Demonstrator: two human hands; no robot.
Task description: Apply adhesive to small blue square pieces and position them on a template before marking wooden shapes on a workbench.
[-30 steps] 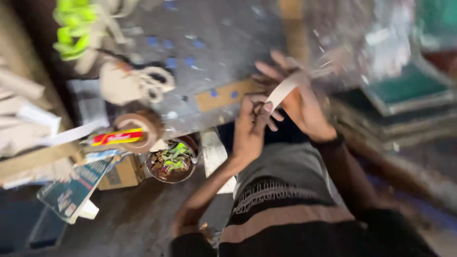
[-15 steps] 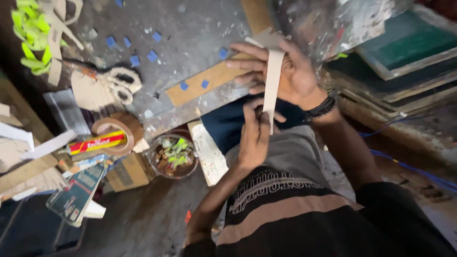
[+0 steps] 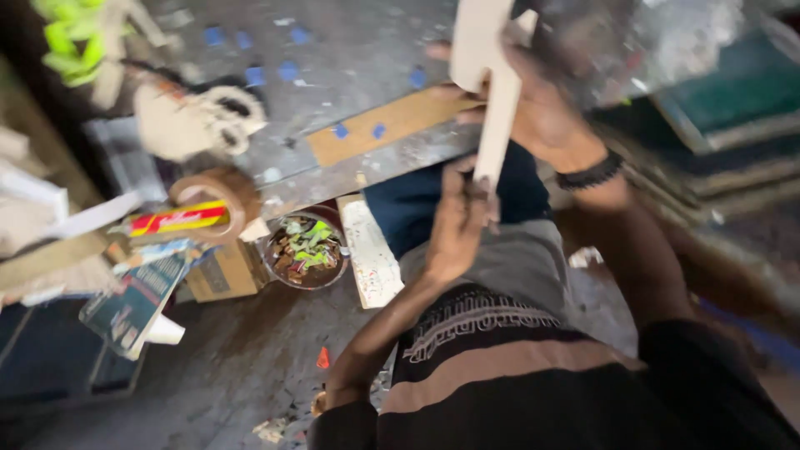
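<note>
A long pale strip of card point(image 3: 498, 117) runs between both my hands, held upright over my lap. My left hand point(image 3: 457, 227) pinches its lower end. My right hand point(image 3: 546, 100), with a dark band on the wrist, grips the upper part, where the strip widens near the frame's top edge. Below the hands is a grey work surface with a brown cardboard strip point(image 3: 383, 127) lying on it, dotted with small blue bits.
A roll of brown tape point(image 3: 218, 193) with a red-and-yellow tube across it sits at left. Beside it are scissors point(image 3: 221, 112) on a card shape, a bowl of green scraps point(image 3: 305, 248), a small cardboard box point(image 3: 223, 272) and a white painted board point(image 3: 372, 252). Stacked green frames point(image 3: 717, 100) lie at right.
The view has closed in and tilted. My hands have raised the pale strip higher in the frame, and it now stands more upright, with its top reaching the frame edge.
</note>
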